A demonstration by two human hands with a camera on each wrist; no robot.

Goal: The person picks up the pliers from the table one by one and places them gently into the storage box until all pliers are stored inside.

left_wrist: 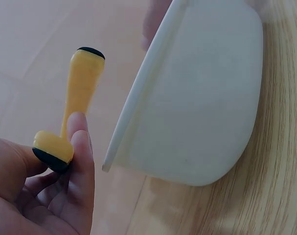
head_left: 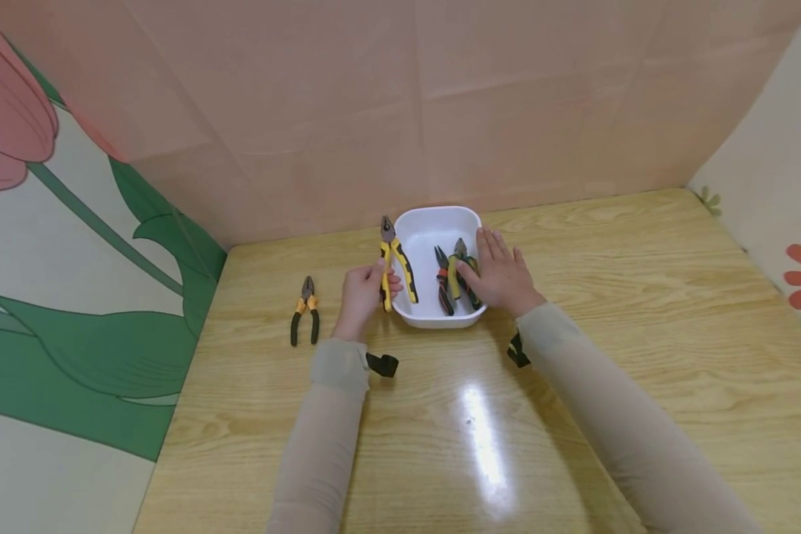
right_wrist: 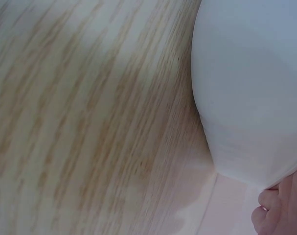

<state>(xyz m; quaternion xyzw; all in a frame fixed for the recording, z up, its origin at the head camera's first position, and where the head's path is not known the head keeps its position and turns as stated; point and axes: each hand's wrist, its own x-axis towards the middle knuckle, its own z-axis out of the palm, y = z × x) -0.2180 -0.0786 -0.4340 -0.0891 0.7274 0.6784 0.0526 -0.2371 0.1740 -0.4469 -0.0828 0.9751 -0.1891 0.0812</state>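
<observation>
My left hand (head_left: 363, 293) grips yellow-and-black pliers (head_left: 407, 274) by one handle, head upward, at the left rim of a white plastic tub (head_left: 434, 323). In the left wrist view the yellow handle ends (left_wrist: 82, 81) stand spread apart beside the tub wall (left_wrist: 197, 98). My right hand (head_left: 503, 280) rests on the tub's right rim, fingers extended outside and thumb reaching over the inside. Within the tub lie red-and-black pliers (head_left: 443, 285) and pliers with yellow-green handles (head_left: 454, 278), partly hidden by that thumb. The right wrist view shows only part of the hand (right_wrist: 283, 210).
Left of my left hand, pliers with orange-and-black handles (head_left: 308, 288) lie on the wooden table (head_left: 240, 386). A pinkish covering (head_left: 320, 111) rises behind the table's back edge. Flower-patterned walls stand at both sides. Black straps (head_left: 383, 365) hang at my wrists.
</observation>
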